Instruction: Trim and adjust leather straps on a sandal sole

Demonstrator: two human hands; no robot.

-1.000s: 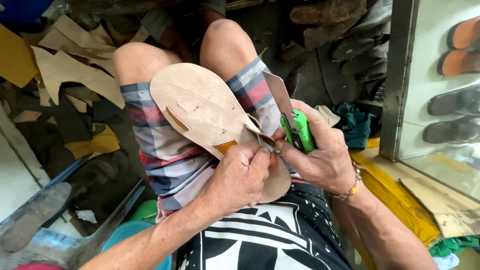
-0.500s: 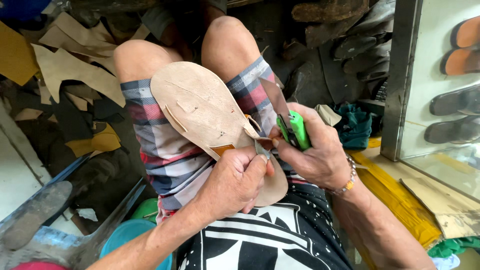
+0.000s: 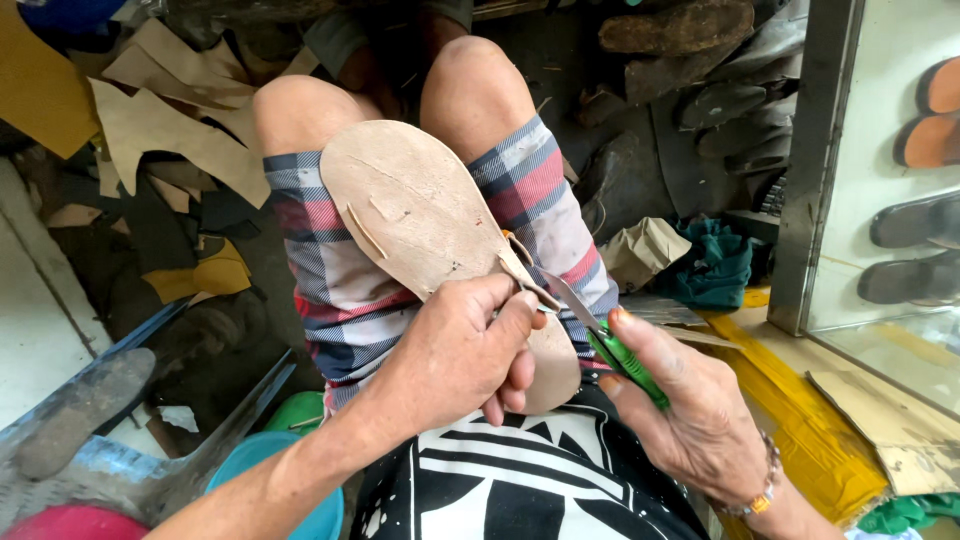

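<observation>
Both hands worked one tan leather sole [image 3: 420, 215] lying across the lap: the left hand [image 3: 455, 350] pinched its edge strip, the right hand [image 3: 690, 410] gripped a green-handled knife [image 3: 610, 345]; the sole looked light, stiff yet bendable, best held at its rim

A single head-worn camera looks steeply down from the seated person's own eye line onto the lap, close in. It faces forward past the knees [image 3: 380, 85] toward the floor [image 3: 40, 330], with a glass display case [image 3: 900, 200] at the right edge of view.
</observation>
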